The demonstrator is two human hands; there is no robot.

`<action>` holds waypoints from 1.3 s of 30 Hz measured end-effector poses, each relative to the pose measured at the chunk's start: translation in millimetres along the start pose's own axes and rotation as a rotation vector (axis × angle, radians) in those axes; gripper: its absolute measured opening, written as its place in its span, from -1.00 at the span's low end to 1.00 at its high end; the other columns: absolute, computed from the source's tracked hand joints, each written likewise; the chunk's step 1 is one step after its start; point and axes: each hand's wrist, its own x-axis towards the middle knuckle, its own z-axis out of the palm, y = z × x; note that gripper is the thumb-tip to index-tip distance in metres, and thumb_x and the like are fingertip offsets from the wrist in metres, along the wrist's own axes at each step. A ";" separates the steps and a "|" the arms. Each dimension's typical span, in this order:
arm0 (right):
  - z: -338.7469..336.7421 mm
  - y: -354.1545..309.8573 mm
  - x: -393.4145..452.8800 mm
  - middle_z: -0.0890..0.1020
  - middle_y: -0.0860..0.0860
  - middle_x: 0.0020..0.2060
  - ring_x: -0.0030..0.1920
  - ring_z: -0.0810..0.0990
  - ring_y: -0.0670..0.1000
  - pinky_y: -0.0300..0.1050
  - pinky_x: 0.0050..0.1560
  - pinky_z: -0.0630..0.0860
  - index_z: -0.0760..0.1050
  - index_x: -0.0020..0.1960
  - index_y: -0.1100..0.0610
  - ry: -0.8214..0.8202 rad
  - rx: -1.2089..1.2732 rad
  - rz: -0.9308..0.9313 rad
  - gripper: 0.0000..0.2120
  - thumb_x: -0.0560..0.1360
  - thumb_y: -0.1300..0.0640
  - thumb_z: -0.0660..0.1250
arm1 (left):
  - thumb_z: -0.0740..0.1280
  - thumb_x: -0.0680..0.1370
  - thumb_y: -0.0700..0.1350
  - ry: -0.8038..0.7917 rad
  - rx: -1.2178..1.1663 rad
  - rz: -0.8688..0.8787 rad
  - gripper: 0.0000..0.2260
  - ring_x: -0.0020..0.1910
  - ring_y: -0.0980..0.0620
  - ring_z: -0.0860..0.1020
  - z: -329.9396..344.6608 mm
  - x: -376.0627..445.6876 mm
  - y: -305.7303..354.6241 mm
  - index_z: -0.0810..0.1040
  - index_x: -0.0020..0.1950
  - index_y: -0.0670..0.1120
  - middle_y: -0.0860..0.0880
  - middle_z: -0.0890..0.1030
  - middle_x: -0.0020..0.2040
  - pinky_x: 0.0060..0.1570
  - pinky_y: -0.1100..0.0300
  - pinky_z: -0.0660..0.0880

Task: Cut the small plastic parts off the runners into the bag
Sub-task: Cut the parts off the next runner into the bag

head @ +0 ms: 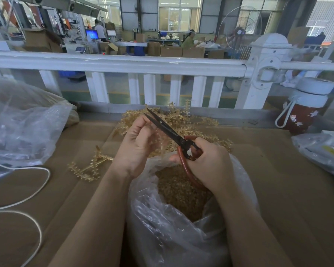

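Gripping the red handles of the scissors (174, 134), the right hand (206, 162) has its fingers curled through and around the loops, with the dark blades slightly parted and pointing up and to the left. The left hand (137, 145) holds a runner (160, 143) of tan plastic parts, its fingers and thumb curled round the piece just beside the blades. Both hands hover over the open mouth of a clear plastic bag (162, 224), which holds a heap of loose cut parts (179, 191). Behind the hands, a pile of uncut runners (189, 120) lies on the cardboard-covered desk (278, 170), and a single runner (89, 166) lies apart to the left. A larger clear bag (23, 122) sits at far left, with a white cord (27, 189) looping in front of it. A red bottle (305, 106) with a white lid stands at right, near the white railing (123, 62).
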 end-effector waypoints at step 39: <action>-11.1 -6.9 9.1 0.67 -0.07 -0.43 -0.42 0.64 -0.12 -0.38 -0.39 0.50 0.62 -0.22 -0.03 -0.129 0.553 0.415 -0.86 0.50 0.10 0.50 | 0.07 0.67 -0.11 0.419 -0.486 -0.116 -0.72 -0.38 0.12 0.49 -26.5 -1.2 30.6 0.41 -0.21 -0.02 0.06 0.50 -0.33 -0.40 0.28 0.49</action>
